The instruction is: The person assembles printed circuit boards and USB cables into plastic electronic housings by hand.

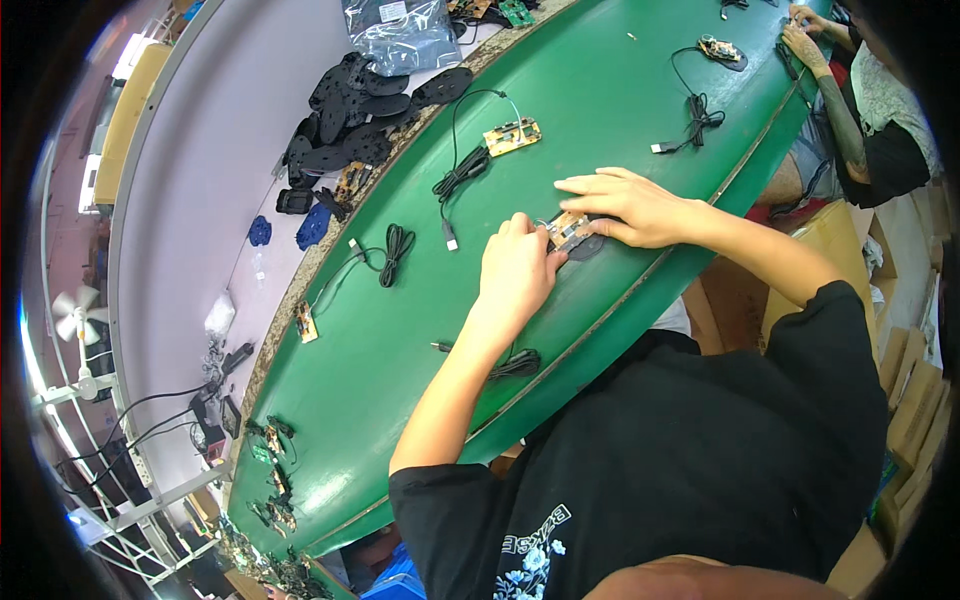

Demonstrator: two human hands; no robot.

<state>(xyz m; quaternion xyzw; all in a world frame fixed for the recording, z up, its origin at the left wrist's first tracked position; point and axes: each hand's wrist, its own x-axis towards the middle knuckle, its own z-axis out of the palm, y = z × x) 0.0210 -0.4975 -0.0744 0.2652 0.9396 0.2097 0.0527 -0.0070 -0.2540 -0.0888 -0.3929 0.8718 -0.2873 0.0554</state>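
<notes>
Curled left-hand [518, 268] fingers and the outstretched right-hand [635, 210] fingers and thumb grip a circuit board [571, 231] on a black base [588, 248], over a glossy green worktop [370, 335]. Beyond lies a lilac table [200, 190] bearing black shells [345, 105]; a white fan [80, 318] stands far left.

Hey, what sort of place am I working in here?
Probably an electronics assembly workshop: you're handling a small circuit board, coiled black cables lie along the long green work surface, and black plastic parts are heaped beside it.
</notes>
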